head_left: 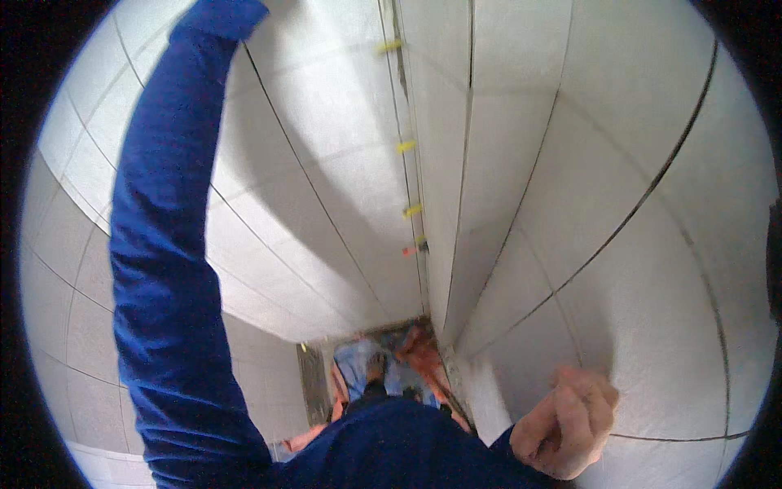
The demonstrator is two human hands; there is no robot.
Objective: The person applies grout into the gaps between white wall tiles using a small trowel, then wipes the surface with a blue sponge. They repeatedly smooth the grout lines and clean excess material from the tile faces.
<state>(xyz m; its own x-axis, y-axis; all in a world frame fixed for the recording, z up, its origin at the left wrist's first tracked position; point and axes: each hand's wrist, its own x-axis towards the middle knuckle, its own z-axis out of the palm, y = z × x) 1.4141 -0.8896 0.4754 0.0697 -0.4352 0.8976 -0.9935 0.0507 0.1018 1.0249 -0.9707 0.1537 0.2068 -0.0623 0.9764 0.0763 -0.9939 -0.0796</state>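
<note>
Yellow clips (406,147) line a seam in the tiled wall (293,138). Right of and below them, the right hand (570,420) is loosely clenched, nothing visible inside. Left of them stretches a blue sleeve (167,244); I cannot tell the left hand's state. The step looks like reaching high, probably calling for steady balance next.
</note>
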